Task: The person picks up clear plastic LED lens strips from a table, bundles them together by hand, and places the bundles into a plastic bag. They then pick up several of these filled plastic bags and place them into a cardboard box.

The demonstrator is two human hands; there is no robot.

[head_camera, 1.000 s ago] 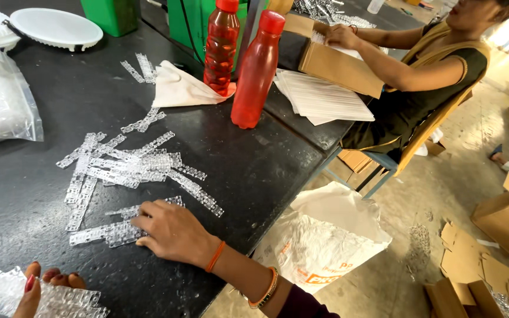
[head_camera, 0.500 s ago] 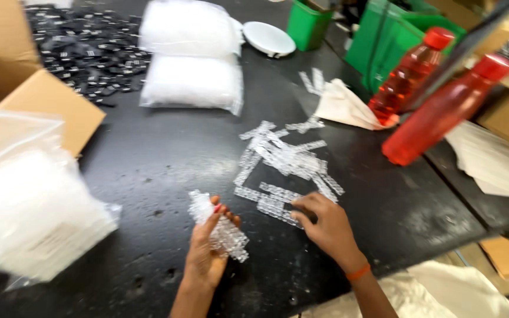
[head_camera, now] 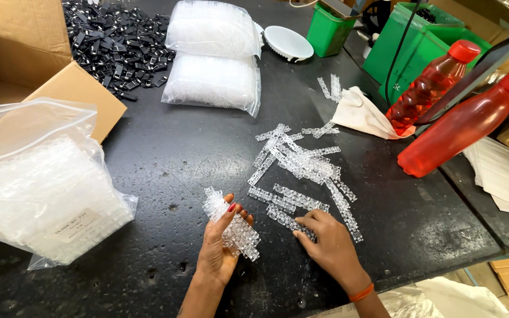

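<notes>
My left hand (head_camera: 218,250) grips a stack of clear plastic strips (head_camera: 231,225), held on edge against the black table (head_camera: 166,159). My right hand (head_camera: 328,244) lies palm down, its fingertips pressing on a loose clear strip (head_camera: 293,221) at the near end of a scattered pile of clear strips (head_camera: 301,165). The pile spreads across the table just beyond both hands.
An open plastic bag of clear strips (head_camera: 36,182) lies at the left by a cardboard box (head_camera: 25,65). Two sealed bags (head_camera: 213,56), black parts (head_camera: 119,41), a white dish (head_camera: 288,42), green bins (head_camera: 407,41), a cloth (head_camera: 363,112) and two red bottles (head_camera: 460,126) stand beyond.
The view swung left from the table's right end to its middle. My left hand now holds the stack upright near my right hand, which stays on the loose strips.
</notes>
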